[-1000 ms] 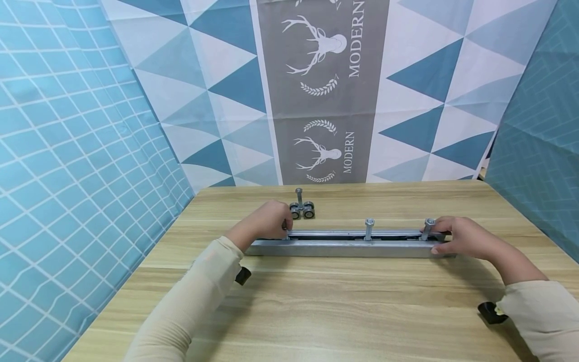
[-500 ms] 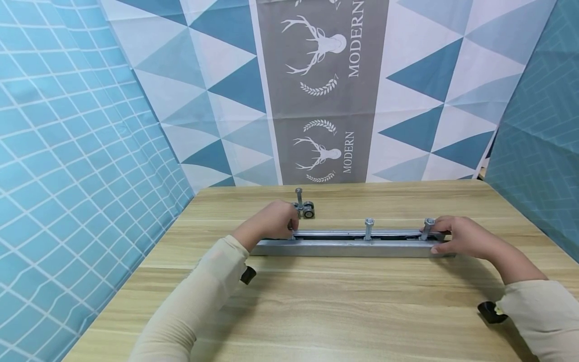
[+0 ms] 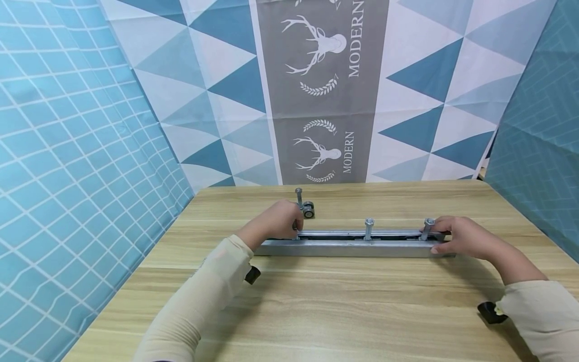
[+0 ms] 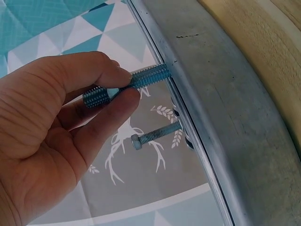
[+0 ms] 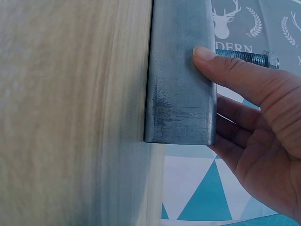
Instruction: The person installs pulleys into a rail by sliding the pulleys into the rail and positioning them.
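A grey metal track [image 3: 334,249] lies across the table with its open slot facing up. My left hand [image 3: 282,219] is at its left part, pinching a threaded bolt [image 4: 153,75] between thumb and forefinger. That bolt stands out of the slot; whatever it carries inside is hidden. Two more bolts, a middle one [image 3: 369,230] and a right one [image 3: 427,229], rise from the same slot. My right hand [image 3: 463,239] grips the track's right end, thumb on the near wall [image 5: 181,94] and fingers behind.
Just behind the track, a loose roller [image 3: 309,209] with small wheels and an upright bolt stands on the wooden table [image 3: 362,311], partly covered by my left hand. Patterned cloth [image 3: 235,90] hangs behind the table and at both sides.
My left hand has slid to the right along the track with the pinched bolt, covering more of the loose roller. The right hand and the track stay in place.
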The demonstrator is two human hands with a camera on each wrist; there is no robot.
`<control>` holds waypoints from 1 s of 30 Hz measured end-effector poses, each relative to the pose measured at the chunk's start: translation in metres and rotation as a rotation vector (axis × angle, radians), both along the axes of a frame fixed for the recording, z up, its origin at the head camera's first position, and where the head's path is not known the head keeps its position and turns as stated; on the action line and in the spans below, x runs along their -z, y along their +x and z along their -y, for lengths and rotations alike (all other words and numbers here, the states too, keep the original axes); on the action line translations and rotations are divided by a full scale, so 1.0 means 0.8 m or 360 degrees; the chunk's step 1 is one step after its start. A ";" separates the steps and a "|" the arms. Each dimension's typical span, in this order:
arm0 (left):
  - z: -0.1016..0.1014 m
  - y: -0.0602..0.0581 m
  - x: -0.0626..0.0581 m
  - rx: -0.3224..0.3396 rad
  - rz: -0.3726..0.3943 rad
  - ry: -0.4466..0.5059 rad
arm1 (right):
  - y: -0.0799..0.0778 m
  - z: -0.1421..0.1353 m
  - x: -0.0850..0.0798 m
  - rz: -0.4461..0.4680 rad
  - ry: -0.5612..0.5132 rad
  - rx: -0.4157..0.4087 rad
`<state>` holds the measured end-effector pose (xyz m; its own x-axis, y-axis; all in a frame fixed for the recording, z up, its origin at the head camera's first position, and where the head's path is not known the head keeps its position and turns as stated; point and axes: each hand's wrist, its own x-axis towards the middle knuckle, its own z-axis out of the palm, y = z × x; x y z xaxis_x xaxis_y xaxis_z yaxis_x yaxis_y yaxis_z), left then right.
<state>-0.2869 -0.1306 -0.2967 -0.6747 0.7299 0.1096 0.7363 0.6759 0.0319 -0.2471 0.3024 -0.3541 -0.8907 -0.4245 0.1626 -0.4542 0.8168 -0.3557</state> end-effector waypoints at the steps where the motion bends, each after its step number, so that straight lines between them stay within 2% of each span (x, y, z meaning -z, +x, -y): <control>1: -0.001 0.000 0.000 -0.0001 0.0000 -0.0003 | 0.000 0.000 0.000 0.0001 0.0001 0.0002; 30: -0.019 -0.005 0.005 0.0038 0.0016 -0.0006 | 0.002 0.001 -0.002 0.0011 -0.0002 0.0008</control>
